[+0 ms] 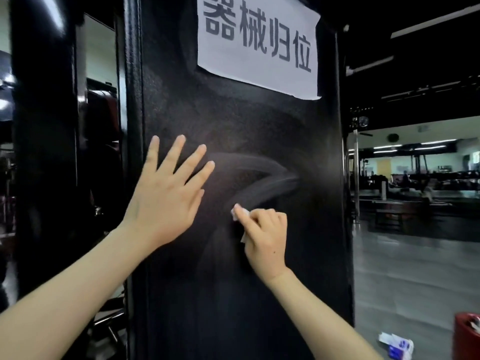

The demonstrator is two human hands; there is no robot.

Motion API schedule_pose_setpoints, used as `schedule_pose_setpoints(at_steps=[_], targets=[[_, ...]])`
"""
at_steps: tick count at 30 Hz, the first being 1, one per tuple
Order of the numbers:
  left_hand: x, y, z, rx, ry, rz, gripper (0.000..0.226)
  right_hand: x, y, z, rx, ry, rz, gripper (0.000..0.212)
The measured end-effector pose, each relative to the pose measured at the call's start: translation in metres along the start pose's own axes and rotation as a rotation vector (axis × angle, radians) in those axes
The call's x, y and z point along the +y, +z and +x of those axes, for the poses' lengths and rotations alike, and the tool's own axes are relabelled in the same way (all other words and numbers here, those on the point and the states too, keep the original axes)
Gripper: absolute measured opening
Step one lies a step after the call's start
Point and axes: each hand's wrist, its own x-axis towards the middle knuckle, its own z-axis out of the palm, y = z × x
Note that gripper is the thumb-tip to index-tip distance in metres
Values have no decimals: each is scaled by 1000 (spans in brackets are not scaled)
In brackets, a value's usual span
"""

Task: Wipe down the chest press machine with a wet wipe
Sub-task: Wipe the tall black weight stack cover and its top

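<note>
A tall black panel of the chest press machine [233, 126] fills the middle of the view. Curved wet streaks run across it just above my right hand. My right hand [265, 237] grips a crumpled white wet wipe [240, 213] and presses it against the panel at mid height. My left hand [168, 193] rests flat on the panel to the left, fingers spread and straight. Most of the wipe is hidden inside my right fist.
A white paper sign [259, 42] with large black characters is stuck high on the panel. A black frame post [44, 152] stands at the left. At the lower right are a red bin [467, 336] and a wipe packet [396, 345] on the grey gym floor.
</note>
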Motion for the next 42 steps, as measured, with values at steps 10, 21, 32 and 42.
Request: schedule_pose_setpoints(at_steps=[10, 21, 32, 42], targets=[[4, 0, 15, -20, 177, 18, 44, 53, 3, 18, 13, 688, -66, 28], [6, 3, 36, -30, 241, 44, 45, 147, 0, 32, 52, 1080, 6, 32], [13, 16, 49, -34, 277, 21, 49, 101, 37, 130, 231, 426, 189, 23], [14, 16, 48, -29, 283, 3, 47, 152, 4, -17, 267, 1013, 78, 22]])
